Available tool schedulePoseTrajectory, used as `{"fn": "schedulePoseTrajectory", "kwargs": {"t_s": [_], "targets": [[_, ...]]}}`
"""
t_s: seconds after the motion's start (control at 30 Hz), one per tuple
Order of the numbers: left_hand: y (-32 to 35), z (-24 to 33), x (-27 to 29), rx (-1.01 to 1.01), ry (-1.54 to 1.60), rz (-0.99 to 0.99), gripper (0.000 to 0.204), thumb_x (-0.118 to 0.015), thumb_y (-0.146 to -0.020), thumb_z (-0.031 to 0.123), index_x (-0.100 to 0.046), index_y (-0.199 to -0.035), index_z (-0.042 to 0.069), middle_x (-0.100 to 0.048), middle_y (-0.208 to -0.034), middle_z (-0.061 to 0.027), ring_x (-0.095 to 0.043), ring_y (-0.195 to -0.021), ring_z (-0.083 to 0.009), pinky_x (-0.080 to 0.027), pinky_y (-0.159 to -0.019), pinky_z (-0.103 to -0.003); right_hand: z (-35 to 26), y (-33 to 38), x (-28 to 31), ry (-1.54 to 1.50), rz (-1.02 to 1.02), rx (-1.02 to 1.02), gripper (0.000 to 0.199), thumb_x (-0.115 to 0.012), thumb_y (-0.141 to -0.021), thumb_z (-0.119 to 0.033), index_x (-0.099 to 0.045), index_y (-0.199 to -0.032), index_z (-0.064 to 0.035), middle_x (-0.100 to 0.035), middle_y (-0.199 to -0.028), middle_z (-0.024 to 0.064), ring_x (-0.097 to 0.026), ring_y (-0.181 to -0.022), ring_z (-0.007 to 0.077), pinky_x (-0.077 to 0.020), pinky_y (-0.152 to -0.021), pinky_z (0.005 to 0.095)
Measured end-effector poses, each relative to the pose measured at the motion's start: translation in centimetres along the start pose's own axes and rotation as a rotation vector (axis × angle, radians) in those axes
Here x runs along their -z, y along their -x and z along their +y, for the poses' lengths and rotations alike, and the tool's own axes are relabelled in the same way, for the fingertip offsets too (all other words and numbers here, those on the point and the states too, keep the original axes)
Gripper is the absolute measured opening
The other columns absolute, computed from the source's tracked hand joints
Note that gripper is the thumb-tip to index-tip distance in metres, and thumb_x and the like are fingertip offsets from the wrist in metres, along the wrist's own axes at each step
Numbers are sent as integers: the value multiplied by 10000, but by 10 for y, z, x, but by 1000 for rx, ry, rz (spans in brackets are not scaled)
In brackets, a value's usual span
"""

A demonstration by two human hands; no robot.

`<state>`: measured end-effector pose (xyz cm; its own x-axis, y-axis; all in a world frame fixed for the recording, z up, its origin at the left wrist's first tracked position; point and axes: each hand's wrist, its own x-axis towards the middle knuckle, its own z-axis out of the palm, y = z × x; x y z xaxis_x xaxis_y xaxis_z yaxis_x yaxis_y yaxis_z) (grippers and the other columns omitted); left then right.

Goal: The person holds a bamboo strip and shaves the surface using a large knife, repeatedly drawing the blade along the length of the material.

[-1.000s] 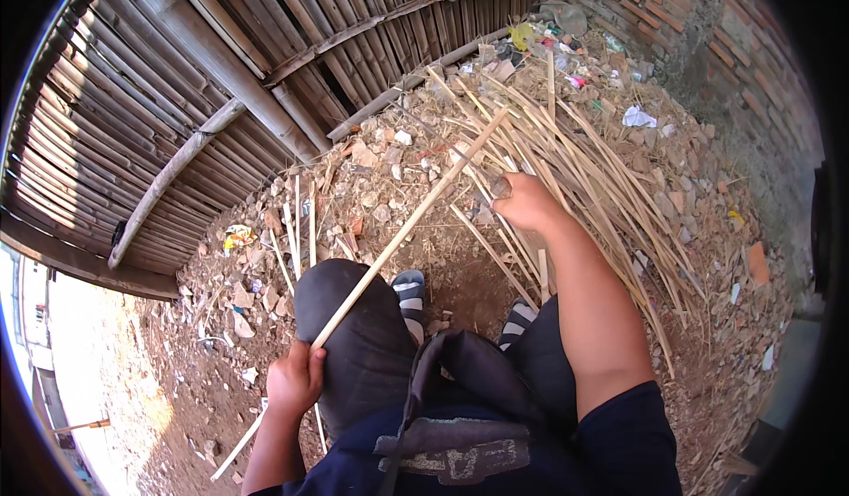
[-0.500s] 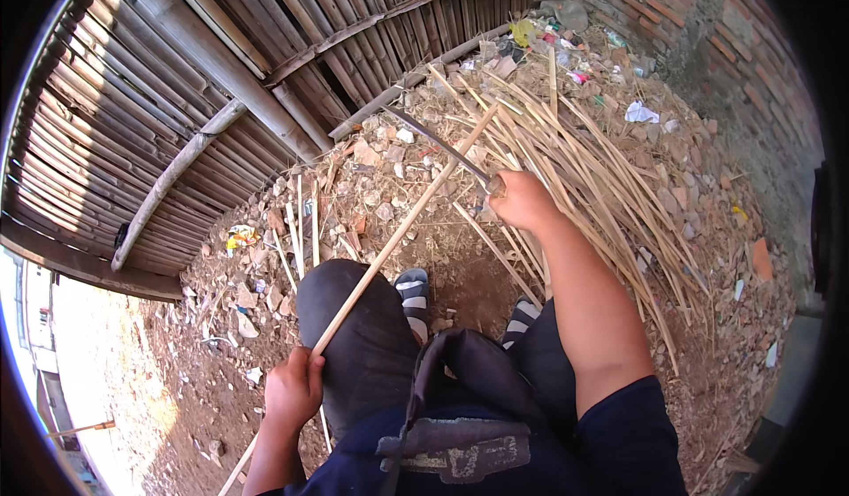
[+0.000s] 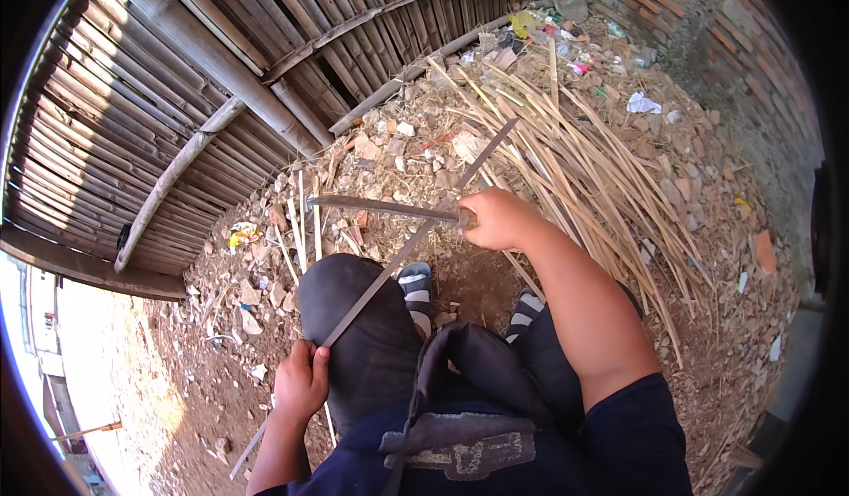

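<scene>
My left hand (image 3: 301, 378) is closed around a long bamboo strip (image 3: 367, 297) close to my left knee. The strip slants from beside my left forearm, across the knee, up toward the far right, its dull grey-brown face upward. In my right hand (image 3: 497, 218) is the handle of a long knife (image 3: 380, 207), its narrow dark blade pointing left. The blade crosses the strip beyond my knees; whether the two touch I cannot tell.
A heap of split bamboo strips (image 3: 597, 173) lies to the right, and a few more stand beyond my left knee. Rubble and litter cover the ground. A bamboo-slat wall (image 3: 97, 160) rises at the left, a brick wall (image 3: 761, 63) at the far right.
The strip has turned from its pale face to its darker one. My right hand has come slightly nearer and left, and the knife blade has swung from pointing away to pointing left.
</scene>
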<state>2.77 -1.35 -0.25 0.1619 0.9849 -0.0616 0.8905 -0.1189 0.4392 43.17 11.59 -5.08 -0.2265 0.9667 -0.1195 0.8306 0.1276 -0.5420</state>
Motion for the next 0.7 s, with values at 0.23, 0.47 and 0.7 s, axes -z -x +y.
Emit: {"fn": "schedulePoseTrajectory", "kwargs": {"t_s": [0.23, 0.47, 0.7], "targets": [[-6, -8, 5, 40, -49, -110, 307, -538, -1050, 321, -547, -951, 30, -649, -747, -257, -641, -721, -495, -481, -626, -555, -20, 8, 8, -24, 85, -33, 402, -785, -808, -317, -723, -1127, -81, -707, -902, 213, -701, -904, 383, -547, -787, 470], [-11, -15, 1, 0, 39, -110, 320, -537, -1050, 321, -555, -942, 21, -638, -734, -255, -638, -726, -493, -481, -637, -548, -8, 5, 15, -60, 68, -32, 419, -788, -814, -331, -713, -1116, -50, -698, -818, 207, -703, -853, 373, -545, -754, 457], [-9, -15, -1, 5, 59, -71, 327, -603, -1021, 315, -559, -912, 10, -628, -709, -240, -644, -699, -463, -480, -619, -505, -40, 5, 11, -6, 78, -20, 309, -765, -821, -287, -675, -1026, -74, -717, -883, 166, -691, -901, 399, -550, -797, 491]]}}
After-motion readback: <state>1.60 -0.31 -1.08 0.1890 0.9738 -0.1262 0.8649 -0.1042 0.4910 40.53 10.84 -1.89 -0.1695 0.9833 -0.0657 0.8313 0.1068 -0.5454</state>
